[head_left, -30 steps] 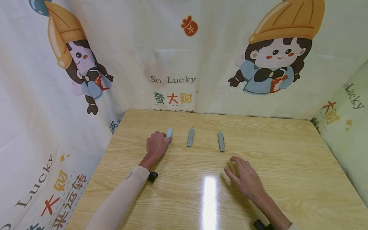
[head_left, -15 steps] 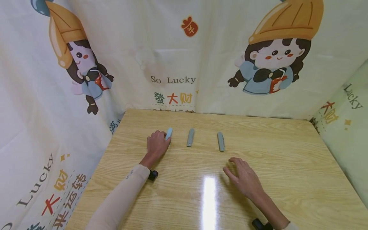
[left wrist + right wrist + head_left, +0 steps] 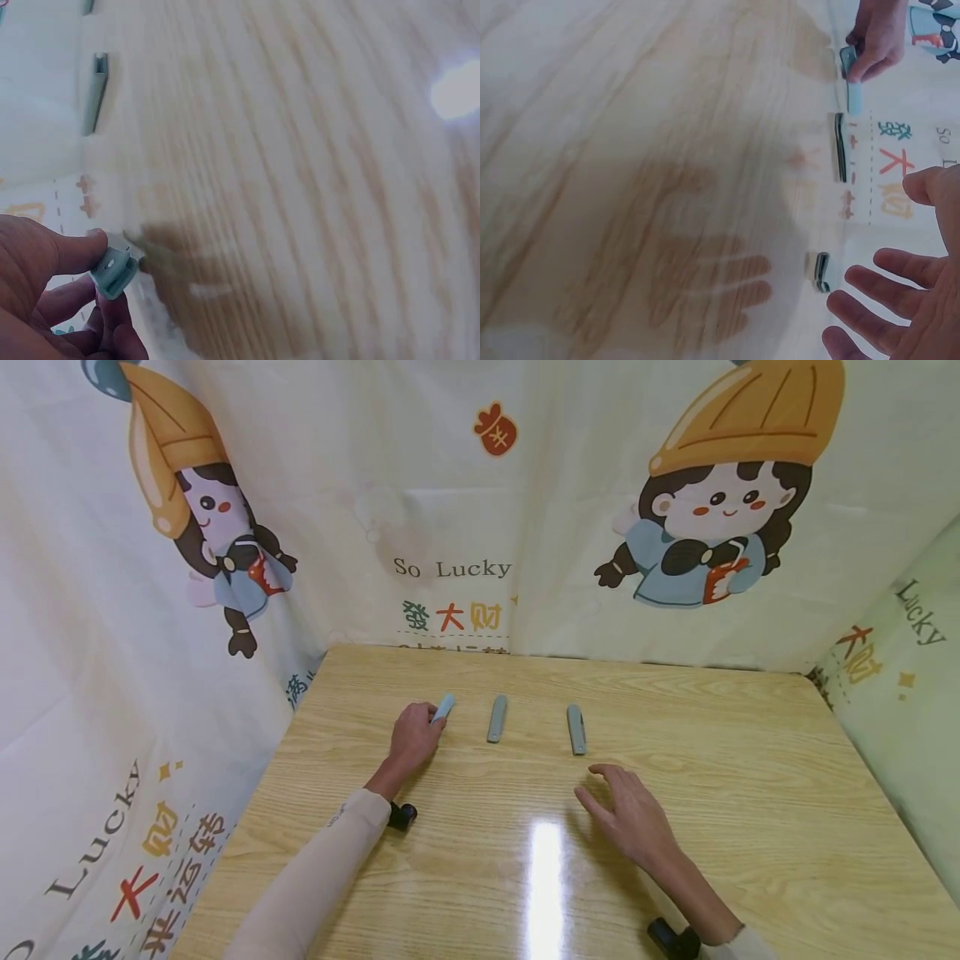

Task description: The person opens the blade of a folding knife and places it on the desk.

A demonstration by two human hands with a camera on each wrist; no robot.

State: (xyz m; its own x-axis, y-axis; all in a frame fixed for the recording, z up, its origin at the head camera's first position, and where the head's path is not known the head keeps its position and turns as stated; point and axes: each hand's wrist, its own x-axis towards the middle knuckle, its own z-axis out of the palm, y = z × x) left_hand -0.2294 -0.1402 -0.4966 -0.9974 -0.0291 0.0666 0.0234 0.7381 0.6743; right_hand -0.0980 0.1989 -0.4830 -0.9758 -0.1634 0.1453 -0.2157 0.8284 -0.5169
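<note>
My left hand point(image 3: 412, 737) pinches a slim light-blue bar point(image 3: 446, 705) with rounded ends between thumb and fingers, at the back left of the table. Up close in the left wrist view, the near end of the bar point(image 3: 114, 268) shows a small hole and an open slot. To its right lie two similar grey-green bars, one nearer point(image 3: 497, 718) and one farther right point(image 3: 576, 729). Holding nothing, my right hand point(image 3: 633, 818) hovers over the table in front of the farther bar, its fingers spread and relaxed.
The wood-grain table point(image 3: 720, 760) meets a printed cream cloth point(image 3: 555, 527) along its back edge, and cloth also hangs at both sides. A bright light reflection point(image 3: 547, 885) lies on the tabletop between the arms. Black wrist cameras sit under both forearms.
My left hand has taken the light-blue bar into a pinch, and its far end has tipped to the right. My right hand has drifted slightly left and away from me.
</note>
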